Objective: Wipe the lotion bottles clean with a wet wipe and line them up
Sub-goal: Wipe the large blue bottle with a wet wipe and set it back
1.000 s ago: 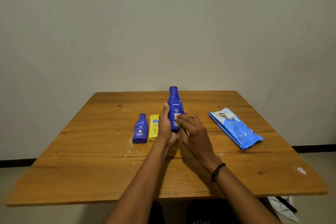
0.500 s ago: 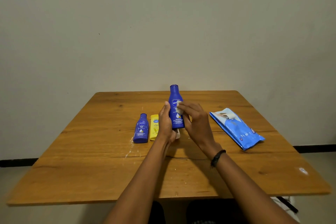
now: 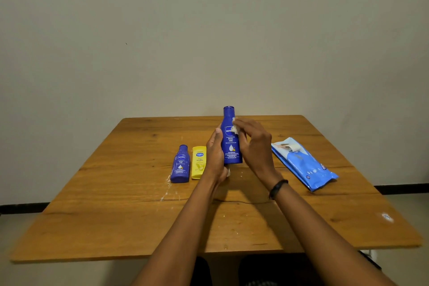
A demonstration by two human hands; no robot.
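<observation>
The left hand [image 3: 214,158] wraps its fingers [image 3: 217,138] round the tall blue bottle [image 3: 231,146], upright over the worktop [image 3: 120,204]. The right hand [image 3: 255,144] pinches a wet wipe [image 3: 235,127] against its label, mostly hidden.

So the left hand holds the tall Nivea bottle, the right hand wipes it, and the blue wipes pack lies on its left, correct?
Not quite: the head view shows the blue wipes pack lying right of the tall Nivea bottle, not left. The rest is right: the left hand holds that bottle and the right hand wipes it with a wet wipe.
</observation>
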